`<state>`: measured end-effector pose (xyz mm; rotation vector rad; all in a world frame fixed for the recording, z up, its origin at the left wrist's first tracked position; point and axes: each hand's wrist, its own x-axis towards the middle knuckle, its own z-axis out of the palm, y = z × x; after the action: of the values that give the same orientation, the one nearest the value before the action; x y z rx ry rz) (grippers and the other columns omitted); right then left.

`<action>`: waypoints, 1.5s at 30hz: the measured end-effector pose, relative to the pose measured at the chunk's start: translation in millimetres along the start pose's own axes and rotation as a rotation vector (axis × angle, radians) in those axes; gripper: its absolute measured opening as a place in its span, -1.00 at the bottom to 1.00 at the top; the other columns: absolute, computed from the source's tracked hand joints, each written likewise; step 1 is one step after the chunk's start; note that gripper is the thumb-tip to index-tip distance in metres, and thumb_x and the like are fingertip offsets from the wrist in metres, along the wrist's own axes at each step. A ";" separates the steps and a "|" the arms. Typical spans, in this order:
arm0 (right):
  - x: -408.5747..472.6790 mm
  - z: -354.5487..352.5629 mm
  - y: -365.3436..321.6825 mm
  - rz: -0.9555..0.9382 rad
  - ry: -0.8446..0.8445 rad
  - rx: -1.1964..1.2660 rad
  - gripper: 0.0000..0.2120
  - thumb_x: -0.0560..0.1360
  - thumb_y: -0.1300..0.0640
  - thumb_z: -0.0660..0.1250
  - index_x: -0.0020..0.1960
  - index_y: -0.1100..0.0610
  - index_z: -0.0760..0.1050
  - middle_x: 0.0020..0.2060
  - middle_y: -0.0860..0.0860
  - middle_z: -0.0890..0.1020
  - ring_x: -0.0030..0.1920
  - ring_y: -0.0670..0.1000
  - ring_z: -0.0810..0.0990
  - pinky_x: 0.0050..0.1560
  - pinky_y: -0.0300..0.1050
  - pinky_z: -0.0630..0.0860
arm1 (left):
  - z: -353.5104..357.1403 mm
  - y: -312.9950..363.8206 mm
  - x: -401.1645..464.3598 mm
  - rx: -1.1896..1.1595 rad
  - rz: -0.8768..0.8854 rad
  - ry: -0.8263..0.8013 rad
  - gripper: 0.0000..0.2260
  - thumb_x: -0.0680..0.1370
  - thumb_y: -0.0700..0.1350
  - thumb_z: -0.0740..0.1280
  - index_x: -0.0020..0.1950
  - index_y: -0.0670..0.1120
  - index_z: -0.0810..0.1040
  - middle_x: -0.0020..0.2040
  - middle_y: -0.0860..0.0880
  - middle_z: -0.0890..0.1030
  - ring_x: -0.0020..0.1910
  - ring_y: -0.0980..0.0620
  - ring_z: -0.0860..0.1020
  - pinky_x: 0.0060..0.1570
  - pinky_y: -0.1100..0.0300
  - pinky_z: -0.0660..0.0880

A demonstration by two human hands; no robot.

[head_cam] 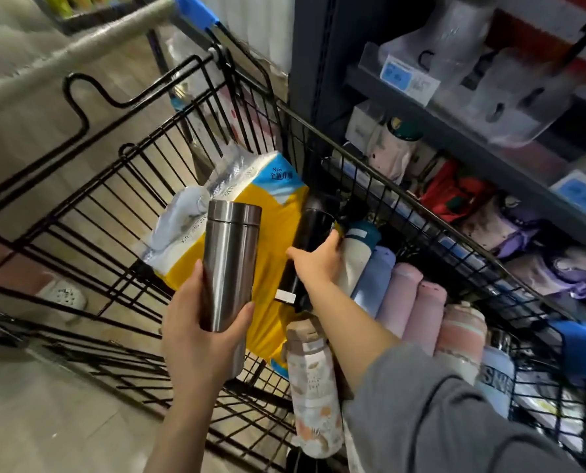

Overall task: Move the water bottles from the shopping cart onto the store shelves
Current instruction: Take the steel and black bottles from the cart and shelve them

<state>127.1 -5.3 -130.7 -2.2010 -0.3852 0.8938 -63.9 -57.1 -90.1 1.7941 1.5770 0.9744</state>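
Head view
Left hand [203, 331]: wrapped round a steel bottle [230, 264], held upright above the cart [90, 213].
Right hand [319, 259]: curled on a black bottle [307, 257] lying in the cart.
Left in cart: a row of pastel bottles [404, 298] plus a floral one [313, 390] beside a yellow pack [271, 233].
Shelves [455, 131]: already carry stock; neither held bottle placed yet.
Progress: judged early, most still to move.

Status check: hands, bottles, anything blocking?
Left hand grips steel bottle, lifted over cart. Right hand closing grip on black bottle. More bottles in cart. Nothing blocking.
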 end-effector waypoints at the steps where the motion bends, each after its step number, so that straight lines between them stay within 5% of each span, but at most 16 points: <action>1: -1.7 1.7 0.4 -0.017 -0.019 -0.002 -0.09 0.38 0.05 0.49 0.54 0.04 -0.01 0.41 0.14 0.34 0.34 0.20 0.38 0.23 0.04 0.42 | 0.1 0.4 0.5 -0.004 -0.005 0.002 -0.22 0.31 0.13 0.44 0.49 0.10 0.26 0.19 0.22 0.37 0.16 0.17 0.40 0.09 0.04 0.48; 11: -7.4 14.3 2.5 0.056 0.000 -0.044 0.02 0.35 -0.03 0.53 0.54 0.08 -0.10 0.45 0.17 0.24 0.37 0.23 0.36 0.23 0.09 0.44 | -0.1 2.6 -0.6 0.001 0.009 -0.014 -0.20 0.34 -0.02 0.55 0.51 -0.01 0.27 0.24 0.17 0.37 0.21 0.17 0.37 0.13 0.12 0.40; 18: -22.6 -27.5 -8.3 -0.057 -0.095 0.265 -0.07 0.40 0.08 0.48 0.55 0.07 -0.06 0.42 0.02 0.30 0.37 0.08 0.35 0.33 0.00 0.37 | -1.2 6.1 -0.6 -0.012 0.011 -0.042 -0.22 0.36 -0.04 0.55 0.51 -0.02 0.27 0.22 0.14 0.39 0.19 0.16 0.35 0.10 0.12 0.37; 22: -46.9 -97.8 -6.5 -0.214 -0.076 0.410 -0.14 0.37 0.20 0.50 0.51 0.05 0.07 0.17 -0.07 0.42 0.18 -0.03 0.46 0.08 -0.18 0.42 | 2.5 20.3 -8.6 -0.024 -0.003 -0.078 -0.21 0.36 -0.04 0.54 0.52 0.02 0.25 0.30 -0.05 0.48 0.20 0.15 0.36 0.16 0.09 0.39; 26: -75.3 -172.2 29.6 -0.326 0.047 0.482 -0.17 0.29 0.25 0.55 0.43 0.04 0.22 0.01 -0.07 0.54 -0.01 -0.08 0.56 -0.03 -0.22 0.52 | 26.3 69.4 -38.1 -0.159 0.016 -0.144 -0.22 0.36 -0.04 0.55 0.51 0.01 0.28 0.31 0.00 0.47 0.23 0.13 0.39 0.22 0.12 0.39; 34: -167.2 -351.1 145.4 -0.448 0.264 0.583 -0.37 0.26 0.02 0.57 0.21 -0.25 0.33 0.06 -0.22 0.58 0.03 -0.21 0.59 -0.03 -0.27 0.51 | 92.6 203.0 -179.9 -0.440 0.126 -0.407 -0.31 0.36 -0.15 0.56 0.44 0.04 0.37 0.18 0.09 0.54 0.15 0.12 0.49 0.17 0.21 0.43; 37: -211.1 -425.9 202.4 -0.466 0.361 0.618 -0.30 0.20 -0.06 0.62 0.23 -0.20 0.35 0.04 -0.22 0.59 0.02 -0.19 0.60 -0.04 -0.27 0.55 | 113.7 247.8 -258.1 -0.525 0.179 -0.517 -0.34 0.33 -0.01 0.58 0.34 0.15 0.35 0.11 0.29 0.49 0.11 0.17 0.46 0.14 0.28 0.38; 39: -239.3 -478.9 246.6 -0.463 0.455 0.618 -0.31 0.24 -0.05 0.60 0.28 -0.14 0.36 0.04 -0.16 0.61 0.03 -0.12 0.62 -0.02 -0.17 0.57 | 130.2 276.1 -315.3 -0.571 0.214 -0.604 -0.23 0.23 0.20 0.57 0.38 0.09 0.39 0.21 0.18 0.52 0.17 0.08 0.50 0.18 0.18 0.41; 42: -284.3 -562.4 314.5 -0.453 0.625 0.639 -0.43 0.31 0.07 0.55 0.23 -0.13 0.38 0.03 -0.11 0.61 0.00 -0.11 0.62 -0.05 -0.20 0.54 | 158.2 323.3 -403.3 -0.708 0.162 -0.794 -0.32 0.30 -0.08 0.56 0.38 -0.05 0.43 0.22 -0.03 0.58 0.16 0.03 0.57 0.04 0.34 0.48; 45: -331.5 -644.1 377.0 -0.450 0.817 0.660 -0.50 0.37 0.17 0.51 0.22 -0.05 0.40 0.01 -0.09 0.60 -0.04 -0.18 0.60 -0.05 -0.25 0.54 | 178.5 380.3 -494.5 -0.914 0.126 -0.987 -0.49 0.44 -0.39 0.40 0.34 -0.07 0.42 0.16 0.06 0.61 0.02 0.23 0.61 -0.07 0.45 0.50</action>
<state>342.5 -763.6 82.7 -1.5765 -0.1345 -0.1522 279.7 -594.2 30.0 1.3222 0.3047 0.5314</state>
